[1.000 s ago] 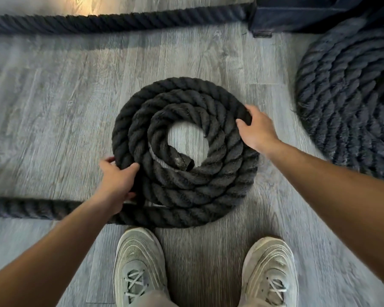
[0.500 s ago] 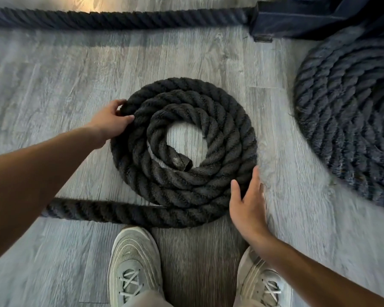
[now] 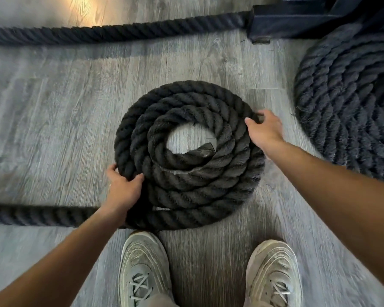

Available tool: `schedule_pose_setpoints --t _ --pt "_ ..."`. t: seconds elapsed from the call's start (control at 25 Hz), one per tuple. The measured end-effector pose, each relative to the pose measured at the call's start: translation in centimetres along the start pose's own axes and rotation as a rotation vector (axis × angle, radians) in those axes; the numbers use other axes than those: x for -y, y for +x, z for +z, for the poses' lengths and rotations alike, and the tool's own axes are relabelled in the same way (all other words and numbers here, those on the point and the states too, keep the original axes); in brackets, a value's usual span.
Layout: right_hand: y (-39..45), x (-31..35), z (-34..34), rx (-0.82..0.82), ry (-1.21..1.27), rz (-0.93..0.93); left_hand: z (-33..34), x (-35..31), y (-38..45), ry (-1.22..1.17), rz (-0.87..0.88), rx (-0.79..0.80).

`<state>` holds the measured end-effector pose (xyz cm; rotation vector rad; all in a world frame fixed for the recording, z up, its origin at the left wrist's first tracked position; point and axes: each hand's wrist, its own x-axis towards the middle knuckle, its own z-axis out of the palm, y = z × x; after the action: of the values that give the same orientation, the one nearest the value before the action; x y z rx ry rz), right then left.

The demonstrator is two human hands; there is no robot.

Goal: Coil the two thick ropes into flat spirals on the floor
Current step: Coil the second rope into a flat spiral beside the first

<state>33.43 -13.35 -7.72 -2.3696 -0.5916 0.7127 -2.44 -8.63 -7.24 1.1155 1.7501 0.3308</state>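
Rope coil (image 3: 186, 156), dark and thick, lies flat on the grey plank floor (image 3: 53, 120) just ahead of my two pale sneakers (image 3: 145, 269). About three turns wound so far, with a bare gap of floor at the centre where the cut inner end (image 3: 205, 151) sits. My hands are well apart, one on each side of the spiral. Left hand (image 3: 123, 187) grips the outer turn at the near-left edge, thumb over the top, fingers curled round the outside. Right hand (image 3: 264, 131) is on the right edge of the outer turn, fingers bent over the rope; slightly blurred, so I cannot tell how firm the hold is. Loose tail (image 3: 38, 214) of this rope runs off left along the floor from under my left wrist. Farther right, apart from the first, a second coil (image 3: 350, 103), larger and tightly wound, is cut by the frame edge. At the far side, a straight rope run (image 3: 111, 33) crosses the floor to a dark frame base (image 3: 297, 21).
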Motion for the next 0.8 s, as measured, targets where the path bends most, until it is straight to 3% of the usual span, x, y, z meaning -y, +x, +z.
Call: schedule_pose_setpoints --t 0.12,0.2,0.4,0.56,0.8 --pt "-3.9 -2.4 1.1 -0.033 0.027 0.049 -1.2 -2.3 2.3 -0.038 0.009 -0.069" --pt "-9.0 -5.0 1.5 -0.055 0.064 0.056 -1.8 -4.9 4.7 -0.071 0.076 -0.032" --pt "-16.8 -7.9 2.9 0.054 0.064 0.084 -2.2 -9.6 10.0 0.208 0.261 0.134" --pt "-14.4 -6.4 2.7 0.087 0.063 0.049 -1.7 -8.5 11.0 0.355 0.296 0.083" --pt "-2.9 -1.7 -0.7 0.092 -0.077 -0.029 -0.4 -0.6 4.4 0.136 0.13 -0.08"
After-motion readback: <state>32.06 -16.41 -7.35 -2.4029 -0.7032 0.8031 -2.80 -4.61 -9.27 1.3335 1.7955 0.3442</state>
